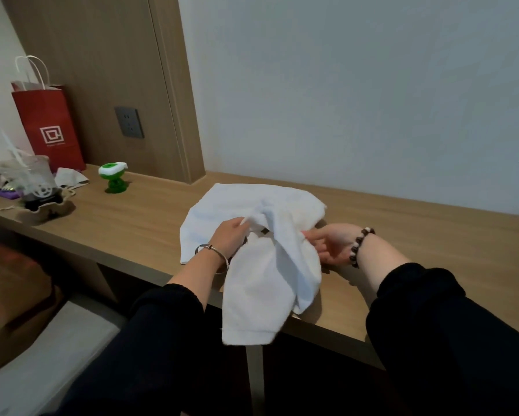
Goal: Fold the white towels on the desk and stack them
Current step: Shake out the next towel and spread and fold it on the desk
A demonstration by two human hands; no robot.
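Leftmost, red paper bag (51, 124): stands at the far left end of the desk against the wall, well apart from the work and no part of the task.
Cup in cardboard holder (39, 190): sits in front of the bag amid small clutter, also well apart from the towels.
Green plastic object (113, 175): stands upright between the clutter and the cloth, touching neither.
Flat white cloth (216, 211): lies spread on the desk behind the hands, loosely laid, its edges not squared. Whether it is a second towel or the back part of the held one cannot be told.
Left hand (229, 237): is over the cloth, its fingers pinching a raised ridge of the white towel near the middle.
White towel (267, 280): is bunched and twisted between the hands, its lower end hanging over the desk's front edge, with no clean fold in it.
Right hand (330, 246): is just right of the towel, fingertips in the cloth's right edge and seemingly nipping it. The two hands are apart with the towel between them.
Desk (432, 235): the wood to the right shows no folded towel and no stack.
Towels overall: by the look of it the task is near its start. The held towel needs straightening, and all the folding and stacking remain.
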